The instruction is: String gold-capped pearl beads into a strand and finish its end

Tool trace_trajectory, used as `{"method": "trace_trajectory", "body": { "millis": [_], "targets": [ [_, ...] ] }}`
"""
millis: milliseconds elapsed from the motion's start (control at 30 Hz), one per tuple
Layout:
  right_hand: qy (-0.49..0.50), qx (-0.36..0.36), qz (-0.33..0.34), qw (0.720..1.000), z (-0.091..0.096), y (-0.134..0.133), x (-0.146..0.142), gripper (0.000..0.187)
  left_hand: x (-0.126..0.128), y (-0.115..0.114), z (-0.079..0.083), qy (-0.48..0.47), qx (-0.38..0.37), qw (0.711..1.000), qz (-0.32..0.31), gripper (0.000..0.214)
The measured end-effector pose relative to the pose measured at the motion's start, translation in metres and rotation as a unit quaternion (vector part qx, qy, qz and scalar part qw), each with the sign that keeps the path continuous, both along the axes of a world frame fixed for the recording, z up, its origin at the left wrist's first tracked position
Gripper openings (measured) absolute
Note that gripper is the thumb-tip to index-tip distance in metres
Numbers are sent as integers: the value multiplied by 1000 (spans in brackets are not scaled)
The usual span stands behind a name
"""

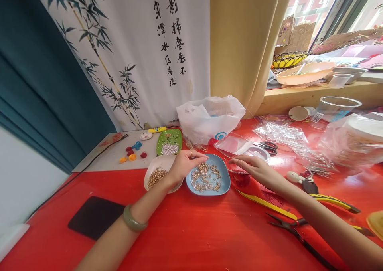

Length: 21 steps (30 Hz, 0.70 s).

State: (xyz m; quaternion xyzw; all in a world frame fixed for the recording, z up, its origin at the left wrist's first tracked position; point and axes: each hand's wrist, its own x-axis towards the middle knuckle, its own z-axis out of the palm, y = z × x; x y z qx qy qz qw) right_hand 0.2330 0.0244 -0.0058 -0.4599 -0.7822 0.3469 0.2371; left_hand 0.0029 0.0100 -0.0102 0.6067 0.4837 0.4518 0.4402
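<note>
My left hand is over the gap between a cream dish of small gold beads and a blue dish. Its fingertips are pinched together above the blue dish's far rim; whatever they hold is too small to make out. Inside the blue dish lie gold findings and pale beads. From the right, my right hand reaches towards that dish, its thumb and fingertips drawn together just beyond the rim. Anything between those fingertips is too fine to see. A bead strand lies below this hand.
Yellow tweezers and pliers lie near my right forearm. Behind the dishes stand a green tray of white beads and a white plastic bag. Scissors rest farther right. A black flat object lies at left.
</note>
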Motion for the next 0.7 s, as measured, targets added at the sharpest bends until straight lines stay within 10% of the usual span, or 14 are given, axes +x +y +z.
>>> {"method": "trace_trajectory", "body": {
  "millis": [333, 700],
  "targets": [
    [17, 11, 41, 999, 25, -8, -31, 25, 5, -11, 9, 128, 89, 988, 18, 12],
    [6, 61, 42, 997, 5, -15, -46, 15, 3, -15, 10, 170, 87, 981, 12, 13]
  ]
}}
